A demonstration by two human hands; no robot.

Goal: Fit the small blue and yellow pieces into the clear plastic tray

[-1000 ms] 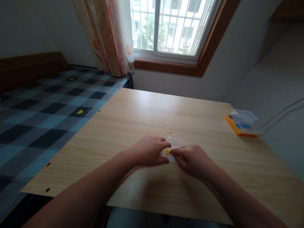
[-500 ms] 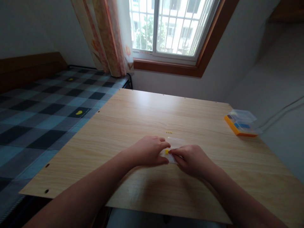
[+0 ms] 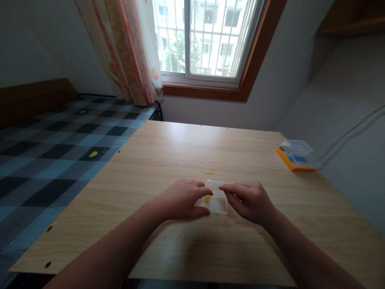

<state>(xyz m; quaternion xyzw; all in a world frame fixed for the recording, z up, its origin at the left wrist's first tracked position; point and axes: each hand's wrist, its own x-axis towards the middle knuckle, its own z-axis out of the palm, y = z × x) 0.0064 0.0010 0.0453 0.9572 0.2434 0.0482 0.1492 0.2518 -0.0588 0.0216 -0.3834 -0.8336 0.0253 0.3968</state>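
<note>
The left hand [image 3: 189, 198] has thumb and fingers apart around one end of a clear box [image 3: 227, 206], seemingly steadying it, a yellow piece [image 3: 207, 198] between them. The right hand [image 3: 249, 198] bunches its fingertips nearby; I cannot tell whether they pinch anything. Beyond, yellow bits [image 3: 209, 173] sit lined up; an orange box [image 3: 303, 169] stands aside, leaving working room.

The right hand [image 3: 251, 200] has drawn away from the yellow piece [image 3: 207, 198].
</note>
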